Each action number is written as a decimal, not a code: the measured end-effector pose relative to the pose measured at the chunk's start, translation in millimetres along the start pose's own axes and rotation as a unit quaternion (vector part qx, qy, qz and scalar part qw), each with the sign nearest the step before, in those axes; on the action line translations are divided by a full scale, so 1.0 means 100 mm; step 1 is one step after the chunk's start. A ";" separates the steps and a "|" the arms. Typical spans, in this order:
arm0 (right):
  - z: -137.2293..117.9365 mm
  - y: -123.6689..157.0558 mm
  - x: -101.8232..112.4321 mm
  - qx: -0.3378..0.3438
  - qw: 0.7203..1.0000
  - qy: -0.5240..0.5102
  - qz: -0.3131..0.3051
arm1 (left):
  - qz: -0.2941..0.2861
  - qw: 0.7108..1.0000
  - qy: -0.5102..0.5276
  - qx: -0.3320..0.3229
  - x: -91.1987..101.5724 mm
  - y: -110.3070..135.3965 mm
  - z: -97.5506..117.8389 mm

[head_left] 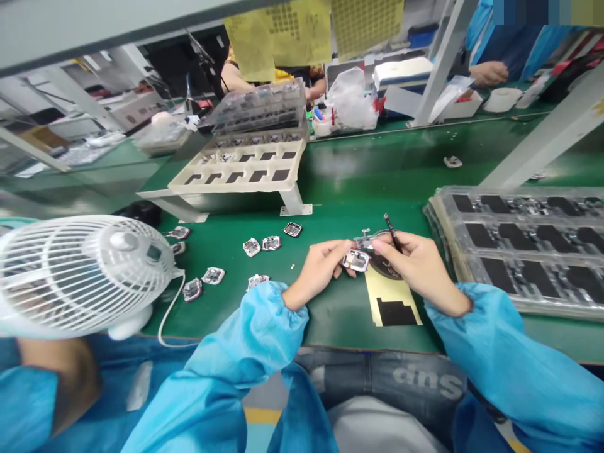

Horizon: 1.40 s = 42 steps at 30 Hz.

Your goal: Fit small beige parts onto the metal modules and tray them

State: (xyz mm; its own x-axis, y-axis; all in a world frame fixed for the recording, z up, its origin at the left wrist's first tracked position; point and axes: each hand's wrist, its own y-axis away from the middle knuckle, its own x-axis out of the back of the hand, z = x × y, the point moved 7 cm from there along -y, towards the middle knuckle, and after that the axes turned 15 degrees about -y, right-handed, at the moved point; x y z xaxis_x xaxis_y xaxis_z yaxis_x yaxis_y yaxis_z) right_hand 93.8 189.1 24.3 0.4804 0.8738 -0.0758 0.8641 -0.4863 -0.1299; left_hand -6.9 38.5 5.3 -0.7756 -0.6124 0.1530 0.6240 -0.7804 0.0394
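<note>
My left hand (325, 261) is closed on a small silver housing (356, 260), rounded-square like a watch case, with parts showing inside. My right hand (413, 261) is closed round a slim dark tool (391, 229), whose kind I cannot make out; its tip points up and away. Between the fingertips of both hands is a small greyish part (363, 241) with a thin tab; which hand bears it is unclear. Below the hands lie a dark round object (385, 267), partly hidden by my right hand, and a yellow sheet (377, 286) with a black cut-out shape (399, 313).
Several similar housings (271, 243) lie to the left on the green table (330, 327). A white fan (85, 277) stands at far left, its cord (167, 314) near the edge. Stacked clear trays (519, 302) lie right; a cream compartment tray (236, 182) sits on a raised stand. Co-workers sit nearby.
</note>
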 end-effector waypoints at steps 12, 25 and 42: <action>0.33 0.18 -0.23 -0.205 0.960 -0.189 -0.012 | 0.062 0.994 0.072 -0.051 0.12 0.01 0.04; 0.37 0.17 -0.21 -0.210 0.949 -0.233 0.012 | 0.063 0.993 -0.026 -0.096 0.09 0.07 0.12; 0.36 0.14 -0.19 -0.188 0.955 -0.228 0.026 | 0.072 0.990 -0.054 -0.105 0.07 0.09 0.14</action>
State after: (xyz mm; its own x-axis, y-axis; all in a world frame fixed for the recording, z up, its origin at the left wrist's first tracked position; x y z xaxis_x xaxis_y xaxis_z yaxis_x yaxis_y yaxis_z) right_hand 91.4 165.2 -11.7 0.4828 0.7148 -0.5059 0.8750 -0.4182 0.2440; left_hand -5.3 28.8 20.9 -0.6580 -0.7113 0.2470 0.6855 -0.7016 -0.1943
